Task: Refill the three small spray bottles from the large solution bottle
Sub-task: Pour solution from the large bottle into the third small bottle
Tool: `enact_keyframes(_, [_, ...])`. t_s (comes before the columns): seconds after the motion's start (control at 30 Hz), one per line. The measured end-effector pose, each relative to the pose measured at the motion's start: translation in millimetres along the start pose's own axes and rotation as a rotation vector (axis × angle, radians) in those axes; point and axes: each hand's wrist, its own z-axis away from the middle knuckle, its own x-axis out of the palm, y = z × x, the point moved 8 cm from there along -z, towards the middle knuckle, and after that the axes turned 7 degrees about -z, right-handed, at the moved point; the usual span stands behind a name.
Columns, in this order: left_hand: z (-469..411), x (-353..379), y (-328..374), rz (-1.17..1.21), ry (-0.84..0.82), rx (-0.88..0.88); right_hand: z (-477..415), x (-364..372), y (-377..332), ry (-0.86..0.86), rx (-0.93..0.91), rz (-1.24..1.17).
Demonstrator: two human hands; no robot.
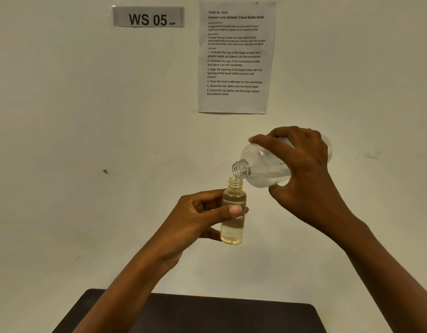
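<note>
My left hand (198, 217) grips a small clear bottle (232, 233) upright in the air, thumb across its front. The bottle has no cap and holds pale yellowish liquid. My right hand (301, 174) grips the large clear solution bottle (260, 167) from above, tilted down to the left. Its open threaded mouth (240, 168) sits right over the small bottle's neck (235, 182). A little clear liquid lies along the large bottle's lower side. No other small bottles or caps are in view.
A dark table top (207, 316) lies below my arms at the bottom of the view. A pale wall fills the background, with a "WS 05" label (148, 17) and a printed task sheet (235, 56) taped to it.
</note>
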Motion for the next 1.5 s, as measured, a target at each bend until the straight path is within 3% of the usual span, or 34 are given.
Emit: enact_keyframes(1.5, [0.3, 1.1, 1.2, -0.001, -0.003, 0.002, 0.7, 1.3, 0.7, -0.008, -0.012, -0.001])
